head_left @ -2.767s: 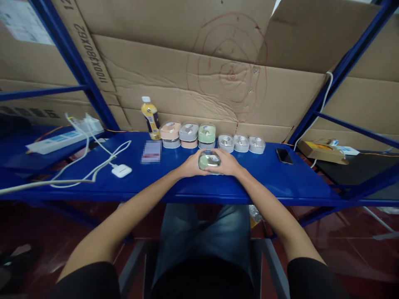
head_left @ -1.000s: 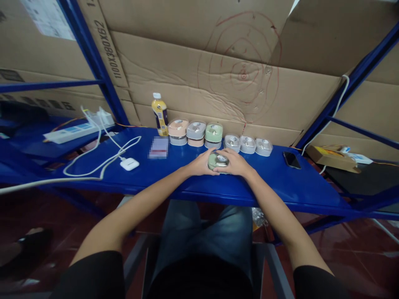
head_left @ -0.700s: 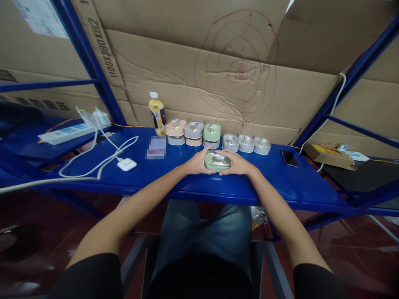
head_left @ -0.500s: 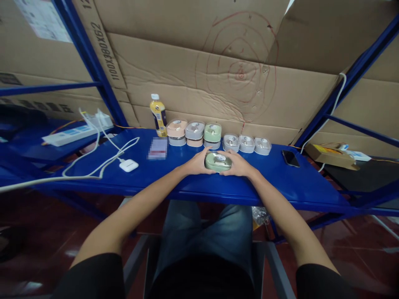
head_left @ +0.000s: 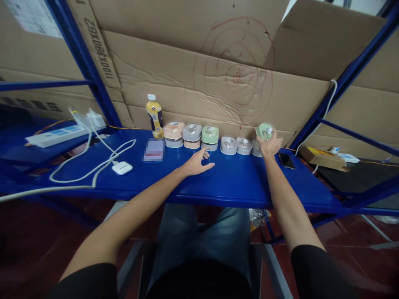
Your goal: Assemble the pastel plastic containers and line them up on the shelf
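My right hand [head_left: 270, 145] grips a green lidded container [head_left: 264, 131] with a clear top, above the rightmost grey container [head_left: 256, 148], which it partly hides. Whether the two touch I cannot tell. On the blue table my left hand [head_left: 198, 162] rests with fingers apart and holds nothing. Just beyond it is a stack with a green container [head_left: 210, 134] over a grey one. Left of that stand two more stacks, topped by a grey container [head_left: 191, 132] and a peach container [head_left: 173, 129]. Two single grey containers, one [head_left: 228, 145] beside another [head_left: 244, 146], sit right of the stacks.
A yellow drink bottle [head_left: 155, 116] stands at the back left. White cables run to a small white case [head_left: 122, 167] on the blue table [head_left: 230, 182]. A phone [head_left: 286, 160] lies at the right. Cardboard [head_left: 174, 58] forms the back wall.
My right hand has carried the green container from the table's middle to the back right, over the end grey container. My left hand has let go of it and stayed near the middle.
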Action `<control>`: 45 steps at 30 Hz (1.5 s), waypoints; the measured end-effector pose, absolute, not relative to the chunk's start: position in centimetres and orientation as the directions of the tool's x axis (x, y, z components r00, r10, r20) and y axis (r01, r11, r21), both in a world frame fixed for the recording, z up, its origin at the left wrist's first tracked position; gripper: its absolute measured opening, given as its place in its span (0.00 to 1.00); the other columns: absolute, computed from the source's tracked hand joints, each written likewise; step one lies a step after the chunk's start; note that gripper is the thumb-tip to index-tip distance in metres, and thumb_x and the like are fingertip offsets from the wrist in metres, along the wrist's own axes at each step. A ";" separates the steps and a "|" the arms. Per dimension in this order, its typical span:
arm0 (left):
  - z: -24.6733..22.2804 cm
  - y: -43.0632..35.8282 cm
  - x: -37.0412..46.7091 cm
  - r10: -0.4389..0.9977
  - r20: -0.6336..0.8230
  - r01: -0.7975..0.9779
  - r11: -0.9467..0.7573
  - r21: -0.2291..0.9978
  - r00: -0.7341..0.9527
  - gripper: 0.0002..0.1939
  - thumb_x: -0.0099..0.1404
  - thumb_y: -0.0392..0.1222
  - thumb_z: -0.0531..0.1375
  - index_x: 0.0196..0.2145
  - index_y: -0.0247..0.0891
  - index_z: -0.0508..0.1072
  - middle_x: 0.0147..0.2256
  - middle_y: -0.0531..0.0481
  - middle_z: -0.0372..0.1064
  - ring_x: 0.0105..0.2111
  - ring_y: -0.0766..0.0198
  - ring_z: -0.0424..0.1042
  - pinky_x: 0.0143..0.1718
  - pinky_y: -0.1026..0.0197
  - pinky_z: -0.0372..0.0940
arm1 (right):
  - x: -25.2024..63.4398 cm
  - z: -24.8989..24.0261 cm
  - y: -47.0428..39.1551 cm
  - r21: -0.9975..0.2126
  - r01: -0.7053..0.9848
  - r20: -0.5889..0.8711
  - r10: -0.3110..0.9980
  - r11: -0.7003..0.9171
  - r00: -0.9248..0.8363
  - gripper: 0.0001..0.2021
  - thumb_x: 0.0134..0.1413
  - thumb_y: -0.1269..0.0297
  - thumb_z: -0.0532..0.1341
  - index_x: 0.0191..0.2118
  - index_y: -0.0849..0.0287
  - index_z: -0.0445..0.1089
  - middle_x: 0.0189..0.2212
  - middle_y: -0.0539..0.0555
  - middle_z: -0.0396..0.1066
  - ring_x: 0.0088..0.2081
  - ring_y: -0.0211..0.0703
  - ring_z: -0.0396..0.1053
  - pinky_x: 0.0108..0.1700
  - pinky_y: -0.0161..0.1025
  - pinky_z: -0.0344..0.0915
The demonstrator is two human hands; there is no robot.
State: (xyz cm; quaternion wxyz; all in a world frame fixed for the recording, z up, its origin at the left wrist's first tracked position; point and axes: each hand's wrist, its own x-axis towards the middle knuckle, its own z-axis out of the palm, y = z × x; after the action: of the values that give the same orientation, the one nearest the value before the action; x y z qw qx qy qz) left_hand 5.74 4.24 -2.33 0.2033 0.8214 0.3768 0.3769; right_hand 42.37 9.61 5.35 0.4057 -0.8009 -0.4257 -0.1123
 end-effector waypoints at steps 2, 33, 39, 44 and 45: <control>-2.3 4.2 5.9 0.772 0.462 0.471 -0.634 0.613 0.437 0.39 0.65 0.61 0.67 0.66 0.40 0.63 0.50 0.41 0.75 0.50 0.48 0.78 0.57 0.42 0.74 | 42.6 4.5 10.6 -0.529 0.765 0.483 0.611 -0.368 0.628 0.43 0.54 0.47 0.74 0.72 0.51 0.63 0.61 0.70 0.66 0.58 0.69 0.74 0.61 0.60 0.66; -2.5 4.4 6.1 0.749 0.482 0.467 -0.661 0.587 0.454 0.35 0.65 0.62 0.66 0.61 0.37 0.68 0.50 0.39 0.74 0.51 0.46 0.78 0.58 0.40 0.74 | 29.4 4.3 3.1 0.049 0.983 0.407 0.896 0.174 -0.179 0.33 0.70 0.36 0.57 0.58 0.66 0.75 0.58 0.74 0.75 0.62 0.72 0.70 0.65 0.61 0.63; -2.4 4.3 6.0 0.768 0.471 0.469 -0.639 0.610 0.433 0.41 0.62 0.64 0.70 0.63 0.38 0.67 0.51 0.38 0.74 0.52 0.44 0.77 0.58 0.38 0.74 | 29.2 5.0 2.2 -0.129 0.991 0.181 0.983 0.022 0.001 0.40 0.67 0.34 0.60 0.67 0.69 0.68 0.61 0.78 0.72 0.60 0.76 0.74 0.57 0.60 0.72; -2.8 4.8 5.8 0.780 0.466 0.411 -0.619 0.669 0.417 0.61 0.49 0.64 0.79 0.71 0.38 0.58 0.64 0.29 0.68 0.63 0.34 0.73 0.63 0.32 0.70 | 31.5 4.8 3.3 -0.247 0.825 0.171 0.861 0.509 -0.480 0.44 0.58 0.42 0.72 0.72 0.60 0.64 0.66 0.70 0.71 0.65 0.68 0.72 0.65 0.59 0.69; -2.9 4.9 5.8 0.769 0.477 0.384 -0.631 0.674 0.426 0.64 0.48 0.63 0.80 0.73 0.38 0.56 0.66 0.27 0.66 0.65 0.32 0.71 0.64 0.31 0.68 | 31.8 4.6 3.5 -0.280 0.767 0.210 0.817 0.577 -0.537 0.47 0.55 0.41 0.74 0.73 0.59 0.63 0.67 0.69 0.70 0.67 0.67 0.70 0.66 0.60 0.69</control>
State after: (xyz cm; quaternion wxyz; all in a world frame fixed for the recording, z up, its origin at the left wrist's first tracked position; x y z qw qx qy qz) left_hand 5.80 4.92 -2.94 0.2404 0.8095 0.3561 0.4001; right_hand 31.77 3.46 4.64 0.1600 -0.4535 -0.8734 0.0772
